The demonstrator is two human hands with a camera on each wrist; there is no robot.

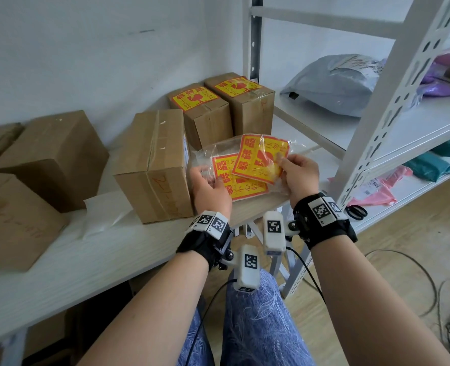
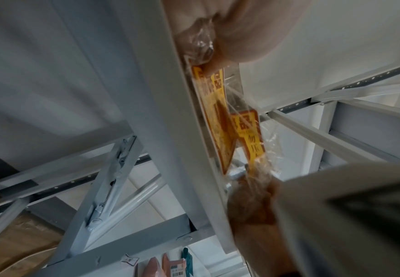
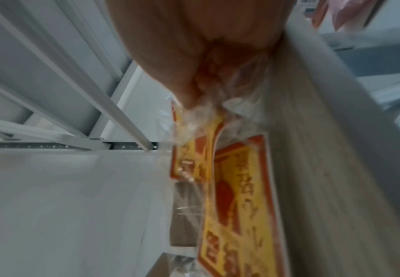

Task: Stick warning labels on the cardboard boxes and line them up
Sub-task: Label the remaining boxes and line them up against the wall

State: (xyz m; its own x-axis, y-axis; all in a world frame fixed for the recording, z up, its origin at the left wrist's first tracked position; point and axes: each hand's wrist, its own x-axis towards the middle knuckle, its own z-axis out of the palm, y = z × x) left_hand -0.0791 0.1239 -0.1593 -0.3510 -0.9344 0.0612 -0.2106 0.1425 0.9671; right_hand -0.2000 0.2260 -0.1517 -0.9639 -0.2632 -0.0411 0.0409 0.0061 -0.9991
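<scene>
The left hand (image 1: 210, 186) and right hand (image 1: 299, 173) are each pinching the clear bag of warning labels (image 1: 247, 170) above the table's (image 1: 86, 260) front edge. Two labelled boxes (image 1: 218, 109) are standing at the back right corner, touching, with an unlabelled box (image 1: 155, 165) just in front.

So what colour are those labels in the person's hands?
Yellow with red borders and red print; the warning labels show best in the head view.
</scene>
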